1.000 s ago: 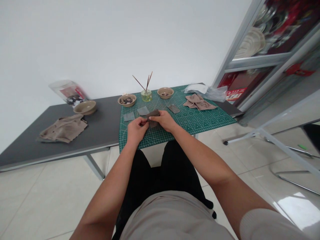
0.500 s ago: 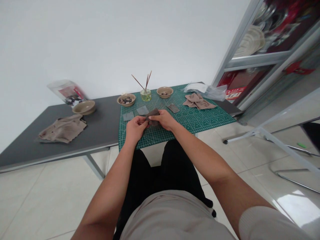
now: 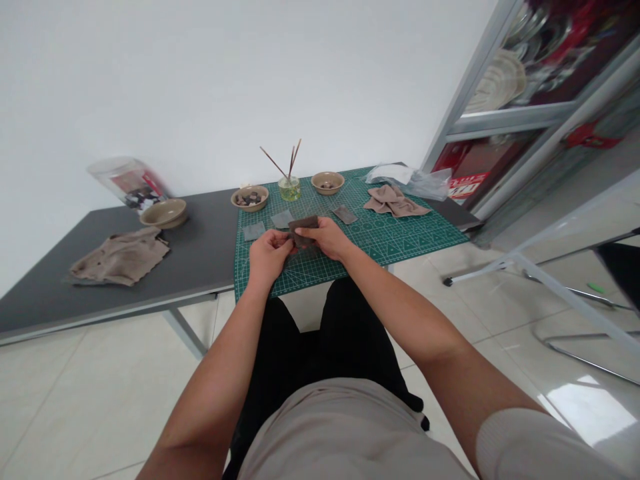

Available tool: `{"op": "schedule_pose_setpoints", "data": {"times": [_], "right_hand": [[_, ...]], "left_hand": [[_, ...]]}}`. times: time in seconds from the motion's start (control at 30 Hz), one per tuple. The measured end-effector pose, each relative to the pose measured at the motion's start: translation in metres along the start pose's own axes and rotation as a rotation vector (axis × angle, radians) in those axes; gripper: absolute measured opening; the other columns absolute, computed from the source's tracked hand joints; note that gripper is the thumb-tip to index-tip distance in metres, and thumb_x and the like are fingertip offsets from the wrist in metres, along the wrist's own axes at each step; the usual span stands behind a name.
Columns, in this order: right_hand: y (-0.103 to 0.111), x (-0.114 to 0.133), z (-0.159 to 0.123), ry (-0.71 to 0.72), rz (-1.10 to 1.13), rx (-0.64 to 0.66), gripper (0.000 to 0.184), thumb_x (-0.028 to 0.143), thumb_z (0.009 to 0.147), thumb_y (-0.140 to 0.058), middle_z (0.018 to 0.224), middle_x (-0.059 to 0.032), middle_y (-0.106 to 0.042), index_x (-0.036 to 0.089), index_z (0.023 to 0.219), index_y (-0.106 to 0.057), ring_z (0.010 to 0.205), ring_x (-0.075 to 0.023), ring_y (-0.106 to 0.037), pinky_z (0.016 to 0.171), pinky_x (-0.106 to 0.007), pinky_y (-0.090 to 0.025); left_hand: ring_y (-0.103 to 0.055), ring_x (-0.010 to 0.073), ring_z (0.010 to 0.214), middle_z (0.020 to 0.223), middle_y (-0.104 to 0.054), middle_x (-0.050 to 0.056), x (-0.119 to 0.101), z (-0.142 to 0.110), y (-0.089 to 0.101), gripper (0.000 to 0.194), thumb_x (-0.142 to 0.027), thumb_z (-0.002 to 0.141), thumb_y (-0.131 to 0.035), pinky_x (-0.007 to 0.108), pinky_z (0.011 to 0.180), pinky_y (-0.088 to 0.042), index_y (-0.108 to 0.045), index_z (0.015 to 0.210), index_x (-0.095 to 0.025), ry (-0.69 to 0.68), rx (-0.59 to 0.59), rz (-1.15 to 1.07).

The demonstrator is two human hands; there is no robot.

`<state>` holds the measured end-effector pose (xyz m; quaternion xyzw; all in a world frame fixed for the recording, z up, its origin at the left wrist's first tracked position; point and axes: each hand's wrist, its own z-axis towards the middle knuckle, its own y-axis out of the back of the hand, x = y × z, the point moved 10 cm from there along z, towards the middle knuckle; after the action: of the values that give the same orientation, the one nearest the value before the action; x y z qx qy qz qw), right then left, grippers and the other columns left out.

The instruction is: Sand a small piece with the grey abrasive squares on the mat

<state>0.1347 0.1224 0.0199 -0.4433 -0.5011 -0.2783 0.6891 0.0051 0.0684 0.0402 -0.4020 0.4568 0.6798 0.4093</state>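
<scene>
Just below the middle of the frame, a dark brown piece (image 3: 306, 225) spans the gap between two grips, its longer side running roughly left to right. The right hand (image 3: 329, 237) lies against its right end, thumb over the top, pinching it. The left hand (image 3: 270, 253) is at its lower left corner, thumb and fingertips pressed together on the edge. Both hands are about equally near, above the green mat (image 3: 400, 237); whether the piece touches the mat, I cannot tell.

A white wall (image 3: 200, 87) stands behind — pale floor tiles (image 3: 75, 400) below.
</scene>
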Motion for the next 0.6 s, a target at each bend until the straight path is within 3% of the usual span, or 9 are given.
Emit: {"op": "schedule_pose_setpoints", "data": {"times": [0.2,0.43,0.6], "right_hand": [[-0.001,0.000,-0.001,-0.003,-0.028,0.021,0.036,0.037,0.061,-0.086,0.073,-0.0021,-0.071,0.014,0.084,-0.071,0.062,-0.0135,-0.062,0.055,-0.026,-0.050],[0.001,0.000,0.000,0.038,-0.065,0.011,0.031,0.033,0.063,-0.085,0.067,-0.0001,-0.069,0.014,0.081,-0.070,0.056,-0.0120,-0.059,0.051,-0.024,-0.047],[0.002,0.001,0.000,0.023,-0.037,-0.005,0.031,0.031,0.060,-0.085,0.066,0.0001,-0.069,0.013,0.080,-0.070,0.056,-0.0119,-0.059,0.051,-0.024,-0.045]], "left_hand": [[-0.071,0.0169,0.065,0.072,-0.074,0.002,0.011,0.005,-0.002,0.015,-0.029,0.073,-0.071,0.029,0.064,-0.058,-0.066,0.082,-0.018,0.078,0.026,-0.167],[-0.071,0.0178,0.069,0.072,-0.074,0.002,0.009,0.003,-0.004,0.017,-0.030,0.073,-0.072,0.028,0.066,-0.055,-0.068,0.084,-0.018,-0.010,0.076,-0.059],[-0.072,0.0186,0.071,0.073,-0.074,0.002,0.014,0.005,-0.004,0.017,-0.030,0.072,-0.073,0.028,0.068,-0.055,-0.069,0.085,-0.019,-0.001,0.061,-0.065]]}}
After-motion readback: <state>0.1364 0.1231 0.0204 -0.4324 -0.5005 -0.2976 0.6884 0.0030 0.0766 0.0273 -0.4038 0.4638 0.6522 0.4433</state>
